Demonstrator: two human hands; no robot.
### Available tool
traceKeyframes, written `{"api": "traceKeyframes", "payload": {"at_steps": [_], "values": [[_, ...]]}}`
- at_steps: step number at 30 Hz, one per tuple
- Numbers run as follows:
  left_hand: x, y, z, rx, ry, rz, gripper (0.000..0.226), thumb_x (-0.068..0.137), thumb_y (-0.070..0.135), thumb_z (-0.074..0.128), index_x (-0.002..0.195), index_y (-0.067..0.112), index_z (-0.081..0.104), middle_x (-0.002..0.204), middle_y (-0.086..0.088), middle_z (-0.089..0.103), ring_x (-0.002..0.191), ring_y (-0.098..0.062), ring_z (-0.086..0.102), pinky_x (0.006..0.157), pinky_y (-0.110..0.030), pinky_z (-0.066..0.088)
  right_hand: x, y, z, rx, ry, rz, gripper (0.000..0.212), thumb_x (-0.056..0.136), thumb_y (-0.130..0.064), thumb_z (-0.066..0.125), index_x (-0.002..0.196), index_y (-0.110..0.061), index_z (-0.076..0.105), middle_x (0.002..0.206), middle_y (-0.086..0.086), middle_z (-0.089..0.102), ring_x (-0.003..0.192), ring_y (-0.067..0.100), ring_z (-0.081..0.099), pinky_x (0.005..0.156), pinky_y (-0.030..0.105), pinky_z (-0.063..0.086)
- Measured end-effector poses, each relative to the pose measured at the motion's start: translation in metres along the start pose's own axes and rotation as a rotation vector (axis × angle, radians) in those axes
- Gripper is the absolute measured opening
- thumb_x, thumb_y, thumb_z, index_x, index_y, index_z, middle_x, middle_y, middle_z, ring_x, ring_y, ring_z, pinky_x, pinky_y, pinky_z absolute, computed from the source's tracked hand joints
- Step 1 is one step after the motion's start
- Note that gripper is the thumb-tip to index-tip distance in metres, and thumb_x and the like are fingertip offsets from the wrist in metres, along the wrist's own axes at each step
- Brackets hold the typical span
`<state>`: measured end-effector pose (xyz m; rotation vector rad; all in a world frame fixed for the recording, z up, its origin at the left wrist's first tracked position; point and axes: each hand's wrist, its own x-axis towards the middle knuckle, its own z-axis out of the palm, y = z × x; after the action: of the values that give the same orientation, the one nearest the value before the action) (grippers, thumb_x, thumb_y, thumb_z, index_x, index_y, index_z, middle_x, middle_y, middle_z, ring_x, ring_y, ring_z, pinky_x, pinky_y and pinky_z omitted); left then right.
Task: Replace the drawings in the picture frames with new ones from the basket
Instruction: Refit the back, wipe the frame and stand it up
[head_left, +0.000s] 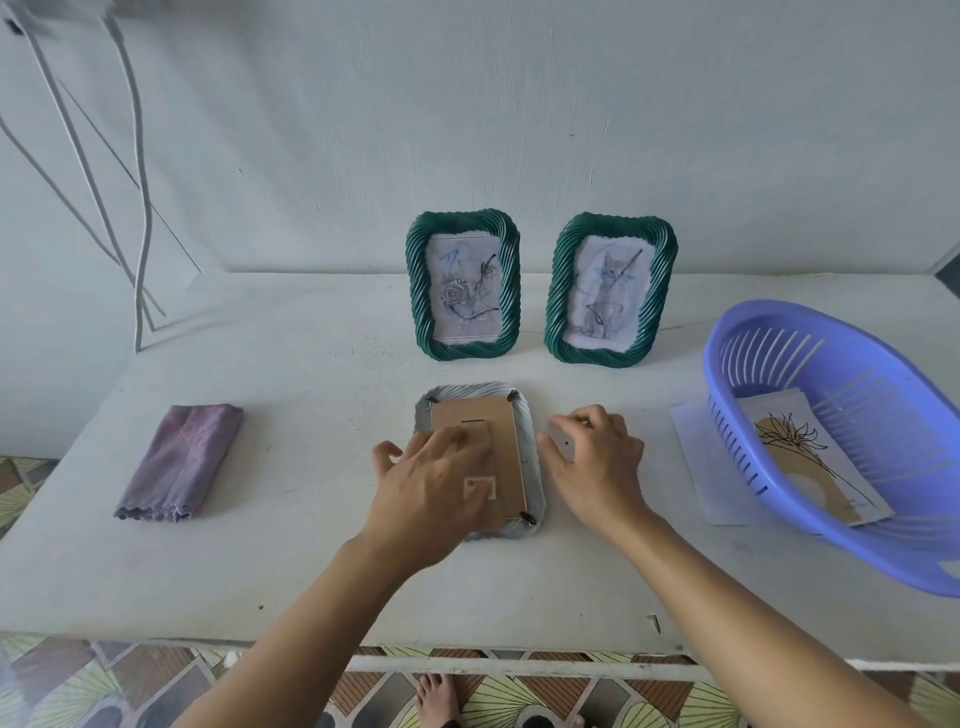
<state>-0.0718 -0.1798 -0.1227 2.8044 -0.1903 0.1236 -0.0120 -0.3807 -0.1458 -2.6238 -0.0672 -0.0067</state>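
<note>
White tabletop (291, 571) against a pale wall, seen from above my own arms. At the centre a white picture frame (470, 389) lies face down, its brown cardboard backing (498, 431) upward and small black clips (527, 517) at the corners.

My left hand (436, 483) rests flat on the backing with its fingers loose and spread. My right hand (597, 457) sits just beside the frame's right edge, fingers curled round a small grey piece (562, 441) with a dark dot; I cannot tell what that piece is.

Behind, two green frames stand upright, a rose frame (417, 291) and a cat frame (557, 304). A lilac plastic basket (714, 364) far right holds the new flower drawing (800, 457), with a loose sheet (696, 452) lying partly under the basket. A folded purple cloth (182, 462) lies far left.

Risks as I judge them: forcing a clip could bend it or crease the backing. Lifting the backing unevenly could drag the frame across the table. A careless reach toward the basket could knock over the cat frame, which stands near my right hand's path.
</note>
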Motion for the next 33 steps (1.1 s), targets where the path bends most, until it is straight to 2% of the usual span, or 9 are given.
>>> {"api": "traceKeyframes", "payload": {"at_steps": [6, 9, 14, 16, 18, 24, 28, 31, 33], "values": [[0.002, 0.0, -0.001, 0.016, -0.034, 0.0, 0.034, 0.089, 0.053, 0.045, 0.117, 0.039, 0.059, 0.125, 0.016, 0.056, 0.108, -0.017, 0.057, 0.093, -0.048, 0.028, 0.0, -0.019, 0.002, 0.105, -0.079, 0.061, 0.024, 0.096, -0.037, 0.055, 0.116, -0.026, 0.065, 0.118, -0.002, 0.055, 0.12, 0.023, 0.045, 0.096, 0.039, 0.029], [0.001, 0.001, -0.002, -0.001, -0.042, -0.008, 0.039, 0.091, 0.059, 0.038, 0.119, 0.041, 0.058, 0.126, 0.017, 0.054, 0.11, -0.016, 0.056, 0.095, -0.046, 0.026, -0.002, -0.025, -0.001, 0.176, -0.074, 0.108, 0.016, 0.095, -0.026, 0.056, 0.109, -0.025, 0.064, 0.103, -0.007, 0.064, 0.106, 0.021, 0.054, 0.087, 0.036, 0.03], [-0.001, 0.009, -0.012, -0.066, -0.08, -0.033, 0.052, 0.089, 0.074, 0.026, 0.13, 0.052, 0.049, 0.143, 0.013, 0.046, 0.124, -0.012, 0.051, 0.106, -0.047, 0.019, -0.005, -0.028, -0.016, 0.722, -0.101, 0.183, 0.014, 0.095, -0.016, 0.059, 0.105, -0.019, 0.068, 0.086, -0.003, 0.074, 0.084, 0.019, 0.069, 0.081, 0.034, 0.053], [-0.004, 0.013, -0.019, -0.105, -0.107, -0.036, 0.064, 0.085, 0.08, 0.02, 0.14, 0.053, 0.038, 0.151, 0.01, 0.039, 0.133, -0.009, 0.044, 0.11, -0.045, 0.014, -0.006, -0.032, -0.027, 0.936, -0.15, 0.188, 0.02, 0.096, -0.009, 0.057, 0.106, -0.021, 0.069, 0.081, 0.0, 0.076, 0.076, 0.014, 0.07, 0.072, 0.025, 0.051], [-0.006, 0.019, -0.029, -0.164, -0.132, -0.025, 0.071, 0.083, 0.085, 0.02, 0.147, 0.053, 0.026, 0.151, 0.011, 0.039, 0.136, -0.006, 0.041, 0.111, -0.041, 0.013, -0.007, -0.038, -0.036, 1.037, -0.213, 0.149, 0.025, 0.096, -0.007, 0.058, 0.112, -0.023, 0.069, 0.087, 0.002, 0.077, 0.078, 0.012, 0.071, 0.073, 0.027, 0.048], [-0.003, 0.026, -0.051, -0.111, -0.077, 0.011, 0.065, 0.089, 0.072, 0.026, 0.15, 0.052, 0.017, 0.128, 0.016, 0.058, 0.121, -0.01, 0.051, 0.103, -0.042, 0.022, -0.005, -0.051, -0.038, 1.068, -0.244, 0.044, 0.028, 0.095, -0.018, 0.064, 0.121, -0.029, 0.067, 0.097, 0.004, 0.075, 0.091, 0.01, 0.069, 0.081, 0.03, 0.049], [-0.007, 0.032, -0.063, -0.09, 0.004, 0.034, 0.053, 0.093, 0.048, 0.03, 0.146, 0.045, 0.026, 0.099, 0.015, 0.06, 0.079, -0.01, 0.05, 0.102, -0.044, 0.03, -0.002, -0.055, -0.033, 1.027, -0.207, -0.041, 0.032, 0.093, -0.026, 0.068, 0.124, -0.031, 0.067, 0.104, -0.002, 0.074, 0.105, 0.006, 0.066, 0.093, 0.029, 0.05], [-0.006, 0.029, -0.068, -0.118, 0.026, 0.043, 0.052, 0.09, 0.041, 0.028, 0.14, 0.041, 0.042, 0.114, 0.012, 0.065, 0.087, -0.012, 0.054, 0.101, -0.042, 0.033, 0.006, -0.059, -0.025, 0.92, -0.21, -0.105, 0.033, 0.095, -0.036, 0.064, 0.127, -0.041, 0.063, 0.118, -0.013, 0.069, 0.117, 0.0, 0.058, 0.104, 0.032, 0.046], [-0.005, 0.023, -0.071, -0.303, 0.05, 0.001, 0.041, 0.093, 0.037, 0.039, 0.133, 0.039, 0.051, 0.116, 0.012, 0.067, 0.095, -0.007, 0.062, 0.098, -0.036, 0.041, 0.013, -0.063, -0.019, 0.825, -0.209, -0.157, 0.03, 0.097, -0.038, 0.06, 0.125, -0.05, 0.058, 0.128, -0.021, 0.061, 0.123, -0.004, 0.051, 0.106, 0.033, 0.045]]}}
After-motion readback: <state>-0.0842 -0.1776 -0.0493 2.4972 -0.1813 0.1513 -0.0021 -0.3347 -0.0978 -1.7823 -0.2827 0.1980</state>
